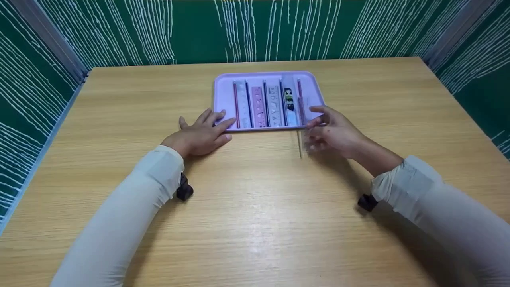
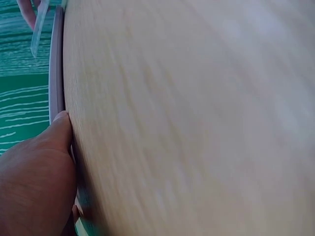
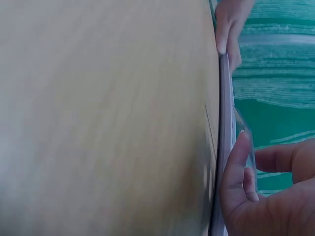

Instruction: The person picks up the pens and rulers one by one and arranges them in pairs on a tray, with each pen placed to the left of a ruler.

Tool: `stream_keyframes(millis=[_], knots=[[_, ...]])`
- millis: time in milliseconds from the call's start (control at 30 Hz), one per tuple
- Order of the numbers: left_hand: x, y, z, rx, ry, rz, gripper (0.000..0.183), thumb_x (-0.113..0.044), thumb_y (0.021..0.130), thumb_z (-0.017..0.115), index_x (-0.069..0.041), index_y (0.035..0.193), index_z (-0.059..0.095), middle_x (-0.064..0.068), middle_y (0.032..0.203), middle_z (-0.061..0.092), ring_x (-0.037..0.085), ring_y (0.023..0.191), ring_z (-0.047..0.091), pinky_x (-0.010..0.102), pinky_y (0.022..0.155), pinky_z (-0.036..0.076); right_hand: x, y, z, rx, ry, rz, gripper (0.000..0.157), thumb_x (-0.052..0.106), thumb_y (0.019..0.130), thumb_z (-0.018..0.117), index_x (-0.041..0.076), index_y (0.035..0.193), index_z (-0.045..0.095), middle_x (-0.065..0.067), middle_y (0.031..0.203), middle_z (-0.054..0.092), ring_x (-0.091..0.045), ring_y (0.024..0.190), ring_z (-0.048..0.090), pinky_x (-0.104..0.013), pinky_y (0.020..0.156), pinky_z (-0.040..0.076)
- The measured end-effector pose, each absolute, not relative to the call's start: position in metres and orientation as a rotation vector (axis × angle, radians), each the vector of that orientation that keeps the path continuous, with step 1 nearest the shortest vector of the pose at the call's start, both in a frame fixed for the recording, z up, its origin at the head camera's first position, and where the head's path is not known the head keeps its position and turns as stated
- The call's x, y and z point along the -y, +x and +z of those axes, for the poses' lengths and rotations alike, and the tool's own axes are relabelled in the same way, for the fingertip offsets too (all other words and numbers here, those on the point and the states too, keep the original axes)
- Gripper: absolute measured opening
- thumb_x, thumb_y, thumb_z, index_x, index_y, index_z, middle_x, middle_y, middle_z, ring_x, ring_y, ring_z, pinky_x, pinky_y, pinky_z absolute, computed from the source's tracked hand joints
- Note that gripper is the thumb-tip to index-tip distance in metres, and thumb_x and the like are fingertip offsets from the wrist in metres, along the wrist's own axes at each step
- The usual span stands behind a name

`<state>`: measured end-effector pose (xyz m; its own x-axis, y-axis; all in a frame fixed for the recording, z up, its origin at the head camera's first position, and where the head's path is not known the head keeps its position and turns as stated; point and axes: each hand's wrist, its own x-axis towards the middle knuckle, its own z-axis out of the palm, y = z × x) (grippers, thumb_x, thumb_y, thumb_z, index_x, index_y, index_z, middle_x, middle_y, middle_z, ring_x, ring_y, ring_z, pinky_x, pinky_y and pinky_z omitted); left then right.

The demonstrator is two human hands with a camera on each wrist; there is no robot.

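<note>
Toward the back of the table lies a lilac tray [image 1: 223, 91] holding a row of pencils and flat rulers. My left hand [image 1: 199, 135] rests at its front left corner, fingers spread over the rim, thumb against the front edge. At the front right corner, my right hand [image 1: 334, 131] pinches a clear plastic strip [image 3: 246, 128], perhaps a ruler, between thumb and fingers. The same strip [image 2: 39, 34] stands above the rim in the left wrist view. Inside the tray are a pink ruler [image 1: 258, 107], a grey ruler [image 1: 274, 105], a cartoon-printed strip [image 1: 289, 99] and a red pencil [image 1: 236, 105].
The wooden table [image 1: 255, 207] extends on every side of the tray. Behind it stands a green wall [image 1: 199, 36] with white streaks, and more green panels flank the left and right sides. A small dark device [image 1: 184, 189] sits under the left wrist.
</note>
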<state>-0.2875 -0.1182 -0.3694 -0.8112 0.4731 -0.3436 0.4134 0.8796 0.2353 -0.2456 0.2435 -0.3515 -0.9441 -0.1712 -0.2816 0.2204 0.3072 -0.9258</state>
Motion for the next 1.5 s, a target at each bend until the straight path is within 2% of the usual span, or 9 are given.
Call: stream_keyframes(millis=[267, 567, 833, 1100, 1300, 1500], knots=[[0.118, -0.288, -0.369, -2.648, 0.649, 0.21, 0.06, -0.063, 0.105, 0.027, -0.052, 0.16, 0.006, -0.007, 0.174, -0.005, 0.029, 0.16, -0.015, 0.084, 0.111, -0.008, -0.258, -0.263, -0.345, -2.325, 0.11, -1.623, 0.072, 0.002, 0.101, 0.051, 0.022, 0.163, 0.021, -0.008, 0.132, 0.044, -0.028, 0.105, 0.06, -0.033, 0.08, 0.061], [0.118, -0.287, -0.369, -2.654, 0.649, 0.204, 0.06, -0.063, 0.105, 0.027, -0.052, 0.16, 0.007, -0.007, 0.174, -0.004, 0.03, 0.16, -0.014, 0.085, 0.11, -0.007, -0.262, -0.284, -0.34, -2.341, 0.169, -1.633, 0.073, 0.004, 0.102, 0.054, 0.024, 0.164, 0.021, -0.005, 0.131, 0.044, -0.028, 0.109, 0.056, -0.034, 0.081, 0.061], [0.117, -0.288, -0.37, -2.656, 0.66, 0.204, 0.06, -0.064, 0.105, 0.026, -0.053, 0.16, 0.006, -0.007, 0.174, -0.004, 0.03, 0.16, -0.014, 0.085, 0.11, -0.007, -0.261, -0.3, -0.335, -2.411, 0.236, -1.565, 0.073, 0.004, 0.101, 0.056, 0.024, 0.163, 0.025, -0.004, 0.132, 0.046, -0.025, 0.116, 0.055, -0.033, 0.091, 0.059], [0.117, -0.288, -0.371, -2.66, 0.642, 0.206, 0.06, -0.065, 0.104, 0.027, -0.055, 0.159, 0.005, -0.009, 0.174, -0.005, 0.028, 0.16, -0.016, 0.084, 0.111, -0.009, -0.258, -0.314, -0.332, -2.529, 0.251, -1.421, 0.074, 0.0, 0.1, 0.056, 0.026, 0.163, 0.027, -0.003, 0.122, 0.048, -0.024, 0.111, 0.057, -0.031, 0.09, 0.06], [0.117, -0.289, -0.37, -2.652, 0.635, 0.21, 0.06, -0.066, 0.104, 0.027, -0.055, 0.159, 0.005, -0.009, 0.174, -0.006, 0.028, 0.16, -0.016, 0.084, 0.111, -0.01, -0.255, -0.319, -0.337, -2.57, 0.263, -1.336, 0.078, -0.004, 0.098, 0.054, 0.026, 0.164, 0.026, -0.008, 0.126, 0.048, -0.026, 0.114, 0.056, -0.035, 0.094, 0.06], [0.118, -0.289, -0.371, -2.657, 0.639, 0.21, 0.061, -0.066, 0.103, 0.027, -0.055, 0.159, 0.006, -0.009, 0.174, -0.005, 0.028, 0.16, -0.015, 0.084, 0.111, -0.01, -0.246, -0.319, -0.341, -2.667, 0.294, -1.217, 0.079, -0.006, 0.097, 0.056, 0.023, 0.164, 0.025, -0.012, 0.129, 0.05, -0.027, 0.114, 0.057, -0.03, 0.087, 0.061]])
